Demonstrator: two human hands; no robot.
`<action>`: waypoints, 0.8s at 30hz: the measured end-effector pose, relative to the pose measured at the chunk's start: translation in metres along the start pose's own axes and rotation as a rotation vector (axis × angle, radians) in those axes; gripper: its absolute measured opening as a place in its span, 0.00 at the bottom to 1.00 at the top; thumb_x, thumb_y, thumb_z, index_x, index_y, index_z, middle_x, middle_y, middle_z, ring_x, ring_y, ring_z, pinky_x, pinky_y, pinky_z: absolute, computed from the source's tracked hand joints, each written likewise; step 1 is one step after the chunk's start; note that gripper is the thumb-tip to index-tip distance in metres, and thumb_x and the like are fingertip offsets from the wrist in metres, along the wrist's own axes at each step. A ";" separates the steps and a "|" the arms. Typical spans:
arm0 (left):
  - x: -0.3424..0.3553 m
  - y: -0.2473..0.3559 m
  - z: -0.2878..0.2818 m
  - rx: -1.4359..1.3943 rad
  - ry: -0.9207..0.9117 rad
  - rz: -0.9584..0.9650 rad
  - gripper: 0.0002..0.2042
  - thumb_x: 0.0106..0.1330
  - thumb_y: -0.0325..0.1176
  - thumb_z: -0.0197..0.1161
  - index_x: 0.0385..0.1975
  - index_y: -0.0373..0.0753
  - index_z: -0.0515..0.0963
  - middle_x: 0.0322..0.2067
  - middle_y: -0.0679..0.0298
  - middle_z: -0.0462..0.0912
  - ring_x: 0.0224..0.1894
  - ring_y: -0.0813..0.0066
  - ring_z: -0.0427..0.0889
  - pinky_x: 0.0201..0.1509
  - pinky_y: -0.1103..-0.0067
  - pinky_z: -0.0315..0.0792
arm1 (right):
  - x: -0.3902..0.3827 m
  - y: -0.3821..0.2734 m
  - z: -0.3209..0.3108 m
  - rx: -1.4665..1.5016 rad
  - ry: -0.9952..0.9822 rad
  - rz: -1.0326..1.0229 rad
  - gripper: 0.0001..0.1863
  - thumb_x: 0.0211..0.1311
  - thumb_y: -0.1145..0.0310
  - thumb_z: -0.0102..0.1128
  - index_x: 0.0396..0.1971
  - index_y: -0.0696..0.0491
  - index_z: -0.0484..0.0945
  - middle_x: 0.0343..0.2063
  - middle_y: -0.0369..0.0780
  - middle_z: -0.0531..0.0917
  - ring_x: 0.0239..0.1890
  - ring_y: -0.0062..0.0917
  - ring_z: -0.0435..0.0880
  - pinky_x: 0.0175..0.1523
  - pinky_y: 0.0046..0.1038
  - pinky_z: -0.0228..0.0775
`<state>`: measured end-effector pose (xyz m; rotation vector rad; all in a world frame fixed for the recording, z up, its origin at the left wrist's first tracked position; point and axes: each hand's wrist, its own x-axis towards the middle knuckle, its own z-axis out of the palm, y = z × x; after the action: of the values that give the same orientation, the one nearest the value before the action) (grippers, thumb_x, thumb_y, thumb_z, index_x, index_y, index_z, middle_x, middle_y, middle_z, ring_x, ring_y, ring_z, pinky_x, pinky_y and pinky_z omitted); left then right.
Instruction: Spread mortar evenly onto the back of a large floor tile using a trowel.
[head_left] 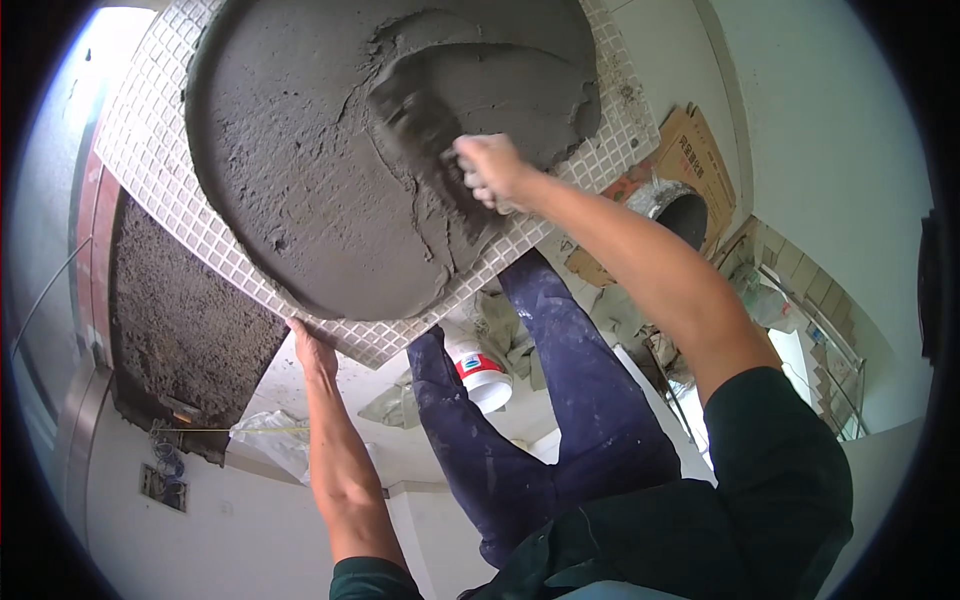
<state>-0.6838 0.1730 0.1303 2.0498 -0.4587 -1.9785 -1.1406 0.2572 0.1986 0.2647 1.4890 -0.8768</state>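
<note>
A large tile (150, 130) with a white, grid-ridged back tilts in front of me. Grey mortar (290, 150) covers most of that back in a thick layer, leaving the ridged border bare. My right hand (490, 172) is closed around the handle of a trowel (425, 135), whose blade is blurred and smeared with mortar. The blade lies against the layer right of the middle, beside a smoother swept patch. My left hand (315, 352) grips the tile's lower edge near its bottom corner; most of its fingers are hidden by the tile.
A white bucket with a red band (482, 378) is beyond my legs. Flattened cardboard (695, 165) and a mortar-stained bucket (680, 210) stand at the right. Rough mortar bedding (185, 300) lies at the left, near a plastic sheet (275, 440). Stairs (820, 310) are at far right.
</note>
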 end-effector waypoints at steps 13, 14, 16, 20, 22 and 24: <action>0.018 -0.007 -0.007 0.135 -0.002 0.144 0.36 0.78 0.61 0.38 0.69 0.33 0.62 0.64 0.59 0.72 0.62 0.62 0.74 0.65 0.68 0.69 | -0.058 0.083 0.077 -1.294 -0.023 -0.342 0.24 0.67 0.46 0.54 0.43 0.55 0.79 0.39 0.56 0.85 0.46 0.50 0.85 0.54 0.49 0.75; 0.014 -0.011 -0.001 0.133 0.013 0.118 0.37 0.77 0.62 0.38 0.69 0.33 0.62 0.63 0.60 0.73 0.58 0.63 0.76 0.58 0.69 0.73 | -0.061 0.082 0.060 -1.410 0.065 -0.354 0.22 0.67 0.47 0.54 0.42 0.53 0.78 0.37 0.55 0.86 0.44 0.50 0.86 0.52 0.51 0.75; 0.013 -0.011 0.000 0.132 0.004 0.091 0.36 0.77 0.63 0.38 0.69 0.34 0.63 0.62 0.61 0.74 0.56 0.63 0.78 0.55 0.70 0.74 | -0.058 0.080 0.028 -1.390 0.241 -0.367 0.21 0.67 0.47 0.54 0.40 0.51 0.76 0.36 0.52 0.86 0.42 0.48 0.86 0.48 0.50 0.77; -0.007 -0.010 0.019 0.210 0.002 0.060 0.38 0.76 0.65 0.38 0.71 0.37 0.61 0.68 0.61 0.68 0.64 0.61 0.72 0.64 0.68 0.69 | -0.045 0.058 -0.052 -0.996 0.832 -0.270 0.21 0.68 0.48 0.52 0.41 0.52 0.79 0.36 0.55 0.86 0.44 0.49 0.86 0.50 0.52 0.76; -0.003 -0.010 0.021 0.154 0.035 0.086 0.39 0.76 0.64 0.38 0.72 0.36 0.59 0.71 0.60 0.64 0.69 0.60 0.67 0.71 0.67 0.62 | -0.037 0.032 -0.099 -0.871 0.988 -0.280 0.23 0.68 0.48 0.51 0.41 0.54 0.80 0.37 0.55 0.86 0.40 0.47 0.87 0.43 0.50 0.79; 0.009 -0.014 0.013 0.097 0.015 0.072 0.39 0.76 0.65 0.38 0.72 0.35 0.60 0.70 0.60 0.65 0.68 0.61 0.67 0.71 0.68 0.63 | -0.031 0.004 -0.138 -0.644 0.980 -0.180 0.24 0.69 0.48 0.51 0.43 0.55 0.79 0.33 0.52 0.85 0.33 0.43 0.87 0.35 0.47 0.78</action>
<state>-0.6957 0.1824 0.1159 2.0731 -0.6271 -1.9334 -1.2367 0.3602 0.2095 0.0657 2.6493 -0.3337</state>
